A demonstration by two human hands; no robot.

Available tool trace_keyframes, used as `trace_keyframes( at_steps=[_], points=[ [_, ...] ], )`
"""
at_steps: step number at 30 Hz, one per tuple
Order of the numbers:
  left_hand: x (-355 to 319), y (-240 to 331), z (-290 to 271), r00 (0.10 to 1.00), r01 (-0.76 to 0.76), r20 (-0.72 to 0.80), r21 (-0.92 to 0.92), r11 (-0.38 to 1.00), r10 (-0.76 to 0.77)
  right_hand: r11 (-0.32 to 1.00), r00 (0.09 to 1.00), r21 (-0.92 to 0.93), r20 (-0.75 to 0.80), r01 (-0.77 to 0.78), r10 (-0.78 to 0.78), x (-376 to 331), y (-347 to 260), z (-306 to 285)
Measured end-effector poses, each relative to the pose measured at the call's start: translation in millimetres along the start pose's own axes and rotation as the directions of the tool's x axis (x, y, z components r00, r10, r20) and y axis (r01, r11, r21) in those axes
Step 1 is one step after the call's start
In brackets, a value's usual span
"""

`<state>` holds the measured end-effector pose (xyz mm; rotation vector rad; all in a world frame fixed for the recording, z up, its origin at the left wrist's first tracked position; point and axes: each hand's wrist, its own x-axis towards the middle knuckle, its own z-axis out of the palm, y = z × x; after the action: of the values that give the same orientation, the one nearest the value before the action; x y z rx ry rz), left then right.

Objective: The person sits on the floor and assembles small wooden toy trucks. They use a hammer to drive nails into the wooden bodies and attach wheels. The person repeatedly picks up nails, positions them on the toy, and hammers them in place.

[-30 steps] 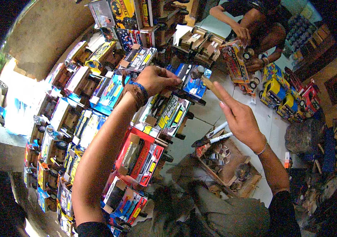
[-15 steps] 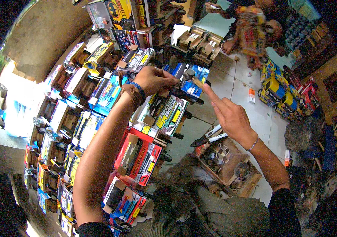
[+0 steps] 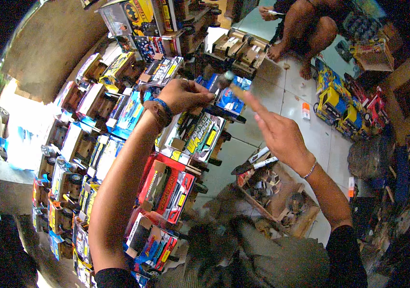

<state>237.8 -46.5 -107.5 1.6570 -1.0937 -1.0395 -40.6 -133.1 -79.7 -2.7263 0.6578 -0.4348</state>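
Observation:
My right hand [image 3: 284,144] grips the wooden handle of a small hammer [image 3: 239,92], its index finger stretched along the handle. The hammer's head, smeared by motion, is over a blue toy truck [image 3: 231,98] with wheels on its side. At the truck's left edge, my left hand [image 3: 186,96] has its thumb and fingers pinched together; whatever lies between them is hidden. Just nearer stands a white-and-green toy truck [image 3: 198,137], followed by a red one [image 3: 169,189] and a blue-and-red one [image 3: 154,247].
Rows of toy trucks [image 3: 130,113] fill the left. A wooden box [image 3: 306,223] of scraps sits near my knees, with a black-and-white tool [image 3: 258,163] at its edge. Another person's legs [image 3: 306,33] are at the far right, beyond yellow toy trucks [image 3: 334,105] and an orange-white box [image 3: 306,111].
The hammer head has risen off the blue truck and moved slightly up and left. The toy truck the other person was holding has gone from in front of their legs.

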Motion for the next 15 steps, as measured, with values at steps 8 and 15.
trace_keyframes(
  at_steps=[8, 15],
  points=[
    [-3, 19, -4, 0.997, 0.044, 0.050, 0.140, 0.989, -0.051, 0.932, 0.912, 0.333, -0.324, -0.140, 0.253, -58, 19, -41],
    [12, 21, -6, 0.983, 0.111, 0.114, 0.253, 0.961, -0.144, 0.873, 0.822, 0.283, -0.315, -0.397, 0.475, -175, 46, -80]
  ],
)
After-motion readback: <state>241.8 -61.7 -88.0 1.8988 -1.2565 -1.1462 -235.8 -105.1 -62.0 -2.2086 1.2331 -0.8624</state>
